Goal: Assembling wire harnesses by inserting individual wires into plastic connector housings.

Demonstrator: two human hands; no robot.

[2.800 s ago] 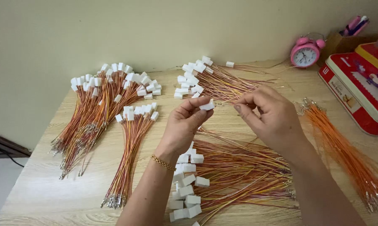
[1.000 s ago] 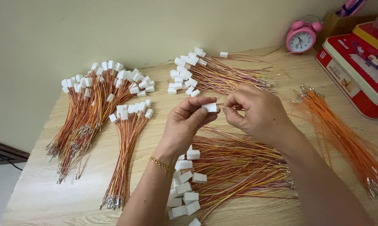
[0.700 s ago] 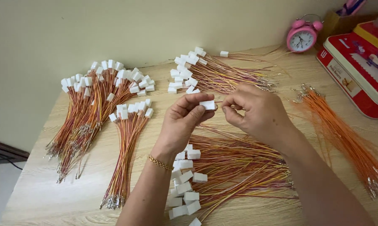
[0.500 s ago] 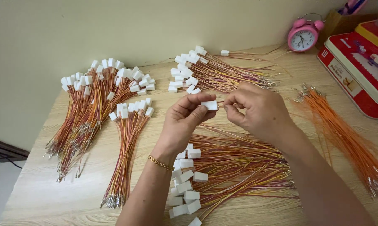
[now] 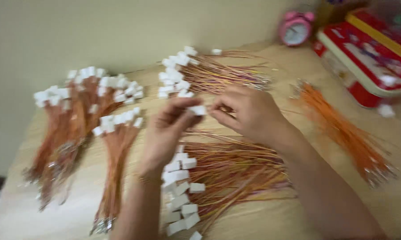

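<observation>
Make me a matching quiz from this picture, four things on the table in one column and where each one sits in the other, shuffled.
Column one:
1. pink alarm clock
2. red tin
3. loose orange wires
4. white connector

Column two:
a. pinched at the fingertips of the left hand, with the right hand meeting it
b. far edge of the table, by the wall
c. far right corner
d. right of the hands, lying slantwise

Pairs: 1-b, 2-c, 3-d, 4-a
</observation>
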